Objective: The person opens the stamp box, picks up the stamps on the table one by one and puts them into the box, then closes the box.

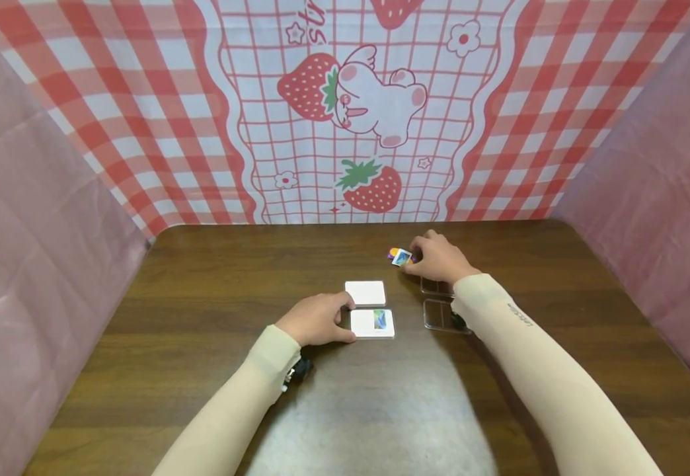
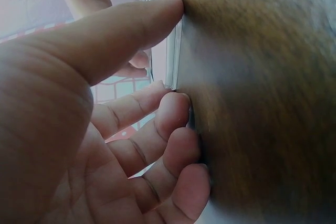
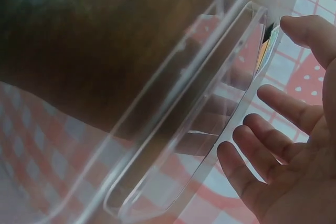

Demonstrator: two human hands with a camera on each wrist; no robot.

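Observation:
A flat white case with clear edges (image 1: 361, 324) lies on the table, a small landscape picture (image 1: 380, 320) on its right half. My left hand (image 1: 320, 318) holds this case at its left end, thumb at the near edge and index finger at the corner. In the left wrist view the thumb (image 2: 157, 17) touches the case side (image 2: 171, 59). Further back, my right hand (image 1: 440, 256) is beside a small picture piece (image 1: 402, 257), which overlaps an orange and purple item (image 1: 393, 252). The right thumb and fingers stand apart in the right wrist view.
Behind the held case lies a plain white case (image 1: 365, 292). Two clear plastic covers sit to the right, the near one (image 1: 438, 315) partly under the right wrist and the far one (image 1: 434, 287) partly hidden by the hand. A checked strawberry cloth (image 1: 375, 119) hangs behind.

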